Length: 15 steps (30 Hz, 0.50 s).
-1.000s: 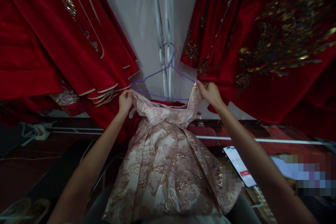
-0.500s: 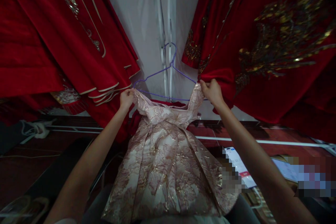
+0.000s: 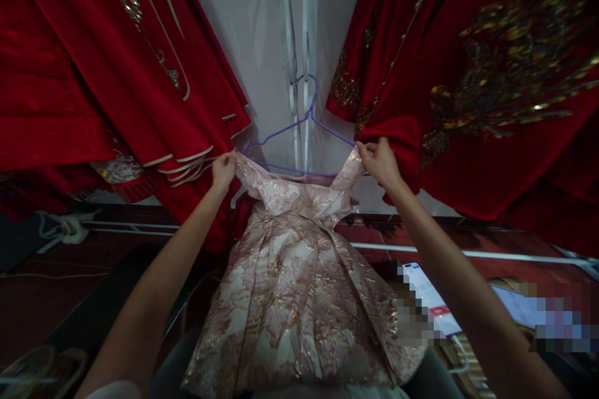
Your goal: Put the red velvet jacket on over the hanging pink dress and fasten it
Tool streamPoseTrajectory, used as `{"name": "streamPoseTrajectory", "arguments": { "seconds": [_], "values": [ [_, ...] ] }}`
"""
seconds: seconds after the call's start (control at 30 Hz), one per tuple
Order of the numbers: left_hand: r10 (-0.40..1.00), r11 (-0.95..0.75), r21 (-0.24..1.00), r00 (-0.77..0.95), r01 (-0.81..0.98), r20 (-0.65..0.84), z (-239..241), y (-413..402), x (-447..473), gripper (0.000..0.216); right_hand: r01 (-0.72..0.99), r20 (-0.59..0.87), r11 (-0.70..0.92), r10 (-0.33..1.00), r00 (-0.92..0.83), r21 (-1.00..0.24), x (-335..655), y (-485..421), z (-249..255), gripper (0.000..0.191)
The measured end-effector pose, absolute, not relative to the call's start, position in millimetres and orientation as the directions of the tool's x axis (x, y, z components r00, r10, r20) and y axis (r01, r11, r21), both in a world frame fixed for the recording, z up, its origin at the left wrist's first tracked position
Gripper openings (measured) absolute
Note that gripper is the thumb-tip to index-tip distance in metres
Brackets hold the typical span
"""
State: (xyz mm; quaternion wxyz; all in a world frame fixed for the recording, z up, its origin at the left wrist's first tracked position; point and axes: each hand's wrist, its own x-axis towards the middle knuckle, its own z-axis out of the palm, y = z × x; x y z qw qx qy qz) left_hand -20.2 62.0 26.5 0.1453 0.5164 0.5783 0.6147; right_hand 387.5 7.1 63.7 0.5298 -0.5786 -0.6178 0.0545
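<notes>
Head view: a brocade dress [image 3: 299,287] is spread at near centre, its shoulder straps [image 3: 349,167] held in closed pinches by the left hand [image 3: 223,171] and right hand [image 3: 381,163]; a purple hanger [image 3: 311,113] is seen beyond. Light, slightly stiff cloth is presumed, best gripped there.

Overall light: dim, and we cannot tell where its source lies.
Grey wall [image 3: 253,25]: our brightest broad area, upper centre.
Red garments [image 3: 107,81]: folds sink into deep shadow, darkest at far right.
Dress [image 3: 299,299]: we catch tiny gold glints, lower centre.
Embroidery [image 3: 496,109]: small sharp highlights, right side.
Phone screen [image 3: 435,299]: glows at lower right, its print too soft for us.
Pixel blocks [image 3: 561,324]: coarse squares mask lower-right patches.
Forearms [image 3: 163,280]: we see them stretched toward the bottom corners.
Lower left: murky, outlines smeared.
</notes>
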Motion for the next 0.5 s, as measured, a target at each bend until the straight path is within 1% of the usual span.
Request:
{"name": "streamPoseTrajectory", "arguments": {
  "seconds": [0.1, 0.3, 0.5],
  "values": [
    [0.787, -0.246, 0.856, -0.422, 0.454, 0.450, 36, 66, -15, 0.022, 0.656, 0.596, 0.330, 0.769, 0.230, -0.679, 388, 8, 63, 0.040],
    [0.772, -0.062, 0.855, -0.519, 0.515, 0.368, 41, 69, -12, 0.014, 0.671, 0.593, 0.312, 0.769, 0.237, -0.672, 387, 6, 65, 0.040],
    [0.798, -0.036, 0.860, -0.503, 0.510, 0.332, 37, 73, -13, 0.010, 0.677, 0.585, 0.299, 0.776, 0.238, -0.672, 387, 6, 67, 0.043]
  ]
}}
